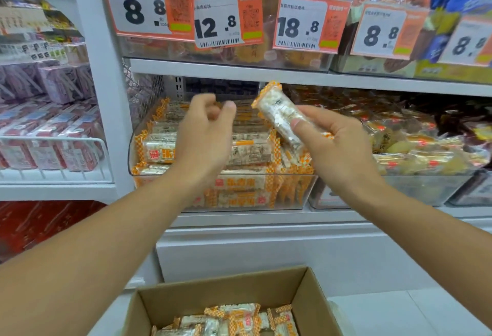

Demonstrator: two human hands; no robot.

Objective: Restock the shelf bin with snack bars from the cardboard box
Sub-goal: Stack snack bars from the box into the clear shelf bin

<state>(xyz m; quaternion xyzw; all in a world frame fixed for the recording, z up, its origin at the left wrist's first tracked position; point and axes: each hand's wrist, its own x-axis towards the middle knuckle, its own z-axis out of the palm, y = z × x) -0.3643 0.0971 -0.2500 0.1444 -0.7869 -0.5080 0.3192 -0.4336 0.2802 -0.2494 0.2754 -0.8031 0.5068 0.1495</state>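
My right hand (334,139) grips one snack bar (277,110) in a clear wrapper with orange checked ends, held tilted above the right side of the clear shelf bin (306,191). The bin is packed with several matching bars (159,149). My left hand (205,127) hovers over the middle of the bin with fingers loosely curled and nothing in it. Below, at the bottom of the view, the open cardboard box (306,298) holds several more bars (239,319).
White shelf boards frame the bin above (266,71) and below (253,218). Price tags (221,19) hang from the upper shelf's pastry bins. A neighbouring bin of yellow wrapped cakes (415,143) sits to the right. A wire basket of pink packs (53,149) is at left.
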